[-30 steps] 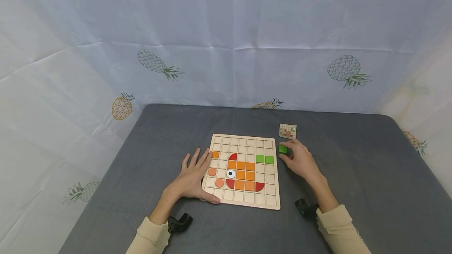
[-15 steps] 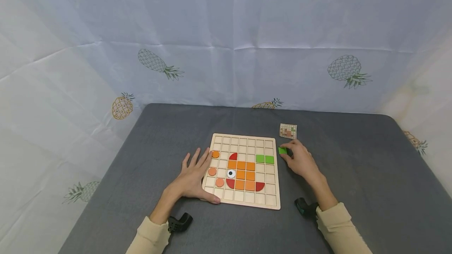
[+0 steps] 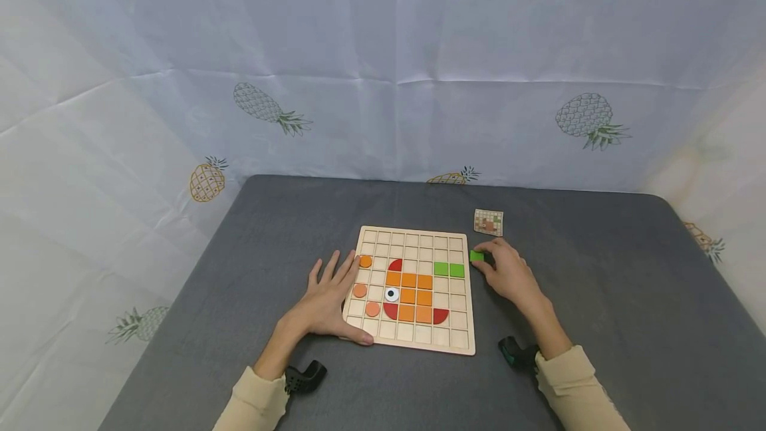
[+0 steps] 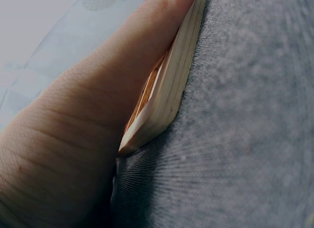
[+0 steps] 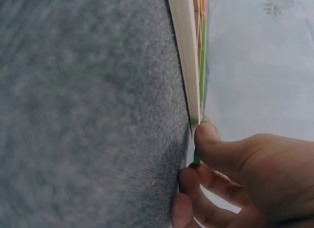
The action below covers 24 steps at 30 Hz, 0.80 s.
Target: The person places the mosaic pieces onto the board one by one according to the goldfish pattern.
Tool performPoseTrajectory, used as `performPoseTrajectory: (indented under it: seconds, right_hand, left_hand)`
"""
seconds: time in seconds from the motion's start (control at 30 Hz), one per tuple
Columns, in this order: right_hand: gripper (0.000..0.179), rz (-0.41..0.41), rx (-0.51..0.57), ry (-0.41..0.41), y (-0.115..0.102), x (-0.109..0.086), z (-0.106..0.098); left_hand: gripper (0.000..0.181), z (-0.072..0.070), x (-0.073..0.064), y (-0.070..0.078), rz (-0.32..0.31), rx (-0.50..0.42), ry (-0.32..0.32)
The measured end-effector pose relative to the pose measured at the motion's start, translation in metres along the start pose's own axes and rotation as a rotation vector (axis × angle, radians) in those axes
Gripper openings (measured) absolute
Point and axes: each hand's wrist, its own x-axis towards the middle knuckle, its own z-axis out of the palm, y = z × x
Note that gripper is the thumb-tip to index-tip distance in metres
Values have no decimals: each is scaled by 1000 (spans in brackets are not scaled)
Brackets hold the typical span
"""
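Note:
A square wooden grid board [image 3: 422, 336] lies on the table, holding a fish-like pattern of orange squares [image 3: 408, 296], red quarter-circle pieces [image 3: 390, 312] and a white eye piece [image 3: 391, 294]. Two green squares [image 3: 449, 270] sit side by side near its right edge. My left hand [image 3: 320, 308] spreads along the board's left edge, its thumb on the near-left corner; the left wrist view shows that thumb along the wooden side. Between thumb and fingers, my right hand [image 3: 509, 271] pinches a green square tile [image 3: 476, 256], just outside the board's upper right edge. In the right wrist view the tile [image 5: 197, 156] appears edge-on.
A small pattern card [image 3: 488, 222] lies beyond the right hand. Orange round pieces [image 3: 372, 309] occupy cells on the board's left side. Dark grey cloth covers the table [image 3: 383, 391], and a pineapple-print curtain [image 3: 395, 132] hangs behind it.
My right hand has shifted slightly left, bringing the green tile closer to the board; the tile's face has turned and looks brighter. The left hand and the board have stayed put.

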Motion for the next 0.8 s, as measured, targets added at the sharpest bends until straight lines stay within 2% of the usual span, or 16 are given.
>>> performPoseTrajectory:
  seconds: [0.3,0.67,0.8]
  right_hand:
    - [28,-35,8,18,-14,1,-2]
    - [29,-58,0,-45,-36,11,11]
    - [27,-63,-25,-40,-40,15,15]
  left_hand:
    - [154,0,0,0,-7,2,0]
    - [153,0,0,-2,2,-18,2]
    - [153,0,0,-2,3,-15,1]
